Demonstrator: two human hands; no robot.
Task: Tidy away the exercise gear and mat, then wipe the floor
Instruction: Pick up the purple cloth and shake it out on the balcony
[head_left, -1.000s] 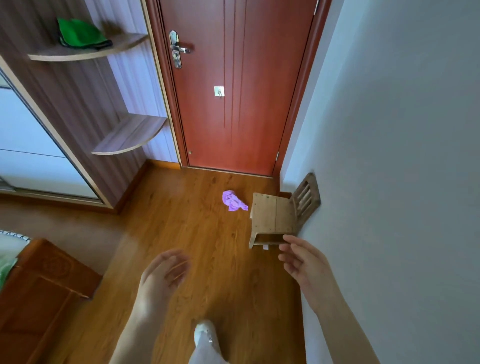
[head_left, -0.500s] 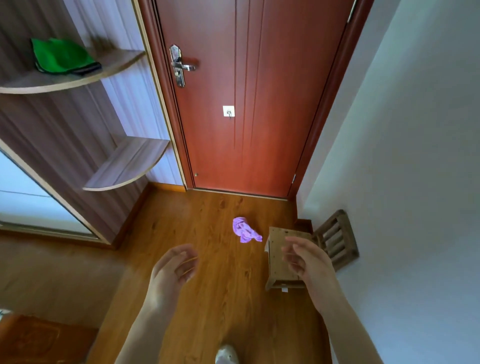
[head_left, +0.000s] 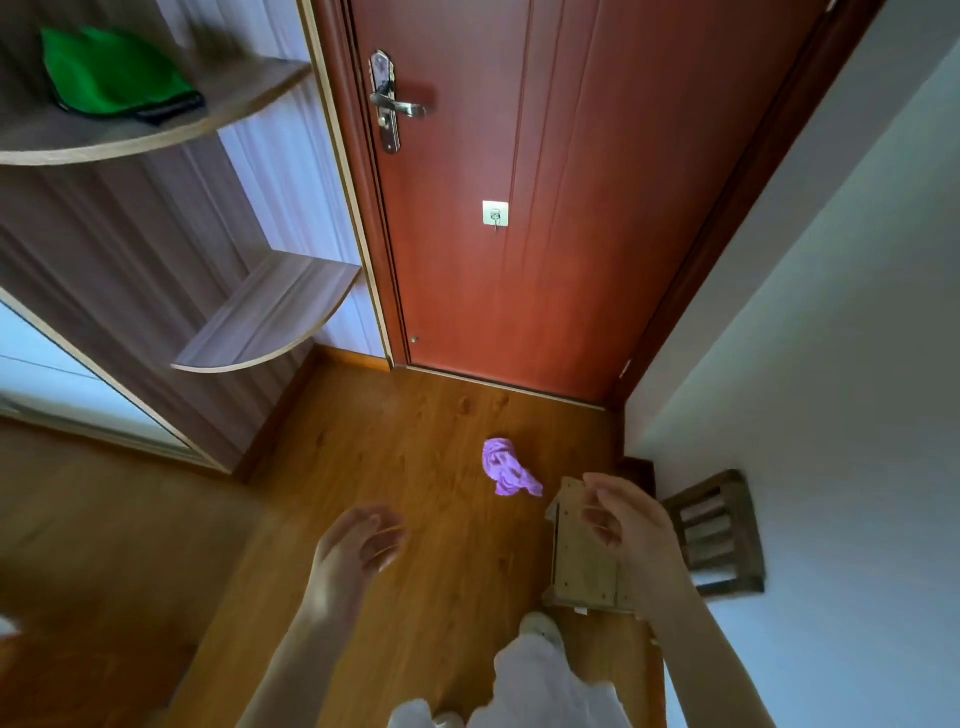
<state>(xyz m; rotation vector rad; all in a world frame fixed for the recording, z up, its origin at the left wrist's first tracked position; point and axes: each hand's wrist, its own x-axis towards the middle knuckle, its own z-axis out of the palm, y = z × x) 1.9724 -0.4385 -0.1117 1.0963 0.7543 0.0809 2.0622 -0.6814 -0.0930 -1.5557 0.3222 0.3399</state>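
Two bare hands held out over a wood floor, a crumpled purple cloth lying ahead by the door.

The left hand (head_left: 358, 551) hangs at 7 o'clock of the crumpled purple cloth (head_left: 506, 467), fingers loosely curled, its grip holding nothing. The right hand (head_left: 626, 525) sits at 4 o'clock of the cloth, above the small wooden slatted chair (head_left: 587, 561) against the white wall (head_left: 831, 364), fingers relaxed and empty too. The cloth rests on the brown wood-plank floor (head_left: 405, 447), near the red-brown door (head_left: 545, 208) at 12 o'clock. A folded green cloth (head_left: 111, 73) lies on the upper curved wooden shelf (head_left: 223, 104) at 10 o'clock.
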